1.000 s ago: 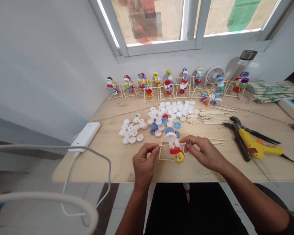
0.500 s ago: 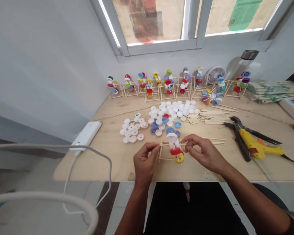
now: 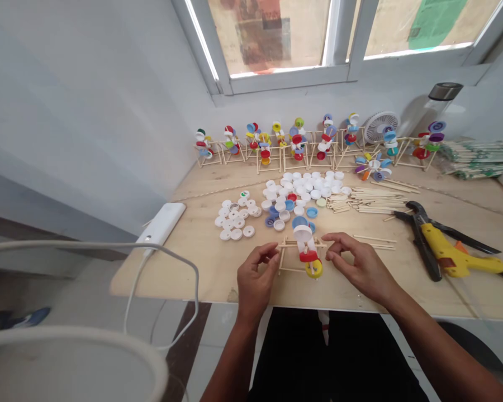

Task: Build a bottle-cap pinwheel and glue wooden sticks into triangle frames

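Here, left hand (image 3: 255, 282), right hand (image 3: 362, 268); cap wheel (image 3: 308, 256) (partly red) between

My left hand (image 3: 255, 282) and right hand (image 3: 362, 271) — bare, ungloved, no rings visible. Forearms: two, uncovered. Lap garment (image 3: 327, 363): one, plain black — slim whitish strip (image 3: 324, 325), red-marked, against it.

Pale wall (image 3: 84, 84), smooth, meets the wooden table (image 3: 184, 273). Grey-framed window (image 3: 289, 81) behind; daylight through its panes, brightest along the lower edges. Floor (image 3: 96, 287): light tiles, one dark brown strip (image 3: 188, 340). Soft shadows on wall.
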{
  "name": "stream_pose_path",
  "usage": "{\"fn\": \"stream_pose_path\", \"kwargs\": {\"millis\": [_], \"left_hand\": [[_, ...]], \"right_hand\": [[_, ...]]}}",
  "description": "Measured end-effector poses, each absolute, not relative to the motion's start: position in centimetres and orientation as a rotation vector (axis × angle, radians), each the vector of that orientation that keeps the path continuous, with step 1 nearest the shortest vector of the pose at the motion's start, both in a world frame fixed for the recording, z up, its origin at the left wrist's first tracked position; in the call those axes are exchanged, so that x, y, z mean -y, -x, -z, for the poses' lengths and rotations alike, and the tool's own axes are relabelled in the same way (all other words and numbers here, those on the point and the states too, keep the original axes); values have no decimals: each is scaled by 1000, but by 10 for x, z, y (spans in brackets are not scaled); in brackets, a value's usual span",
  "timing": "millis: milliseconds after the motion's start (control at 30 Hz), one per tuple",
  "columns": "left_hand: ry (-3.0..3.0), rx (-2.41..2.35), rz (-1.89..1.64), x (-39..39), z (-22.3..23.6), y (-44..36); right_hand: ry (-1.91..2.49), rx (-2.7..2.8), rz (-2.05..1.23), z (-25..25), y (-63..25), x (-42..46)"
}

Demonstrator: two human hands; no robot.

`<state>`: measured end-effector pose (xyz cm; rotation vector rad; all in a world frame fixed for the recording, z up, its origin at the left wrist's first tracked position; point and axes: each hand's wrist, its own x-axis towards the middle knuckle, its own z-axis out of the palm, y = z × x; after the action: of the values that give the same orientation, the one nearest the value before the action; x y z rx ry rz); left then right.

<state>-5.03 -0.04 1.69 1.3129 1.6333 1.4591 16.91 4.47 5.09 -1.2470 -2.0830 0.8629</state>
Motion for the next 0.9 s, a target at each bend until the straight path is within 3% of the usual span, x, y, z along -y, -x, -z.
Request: {"fn": "stream_pose_path", "kwargs": {"millis": [600, 900], "left_hand": [[-1689, -1924, -1046, 8, -16, 44], [-1795, -1960, -942, 7, -23, 43]], "right_hand": [[1426, 2070, -749, -24, -164, -27], [1458, 2245, -518, -25, -156, -20]]}}
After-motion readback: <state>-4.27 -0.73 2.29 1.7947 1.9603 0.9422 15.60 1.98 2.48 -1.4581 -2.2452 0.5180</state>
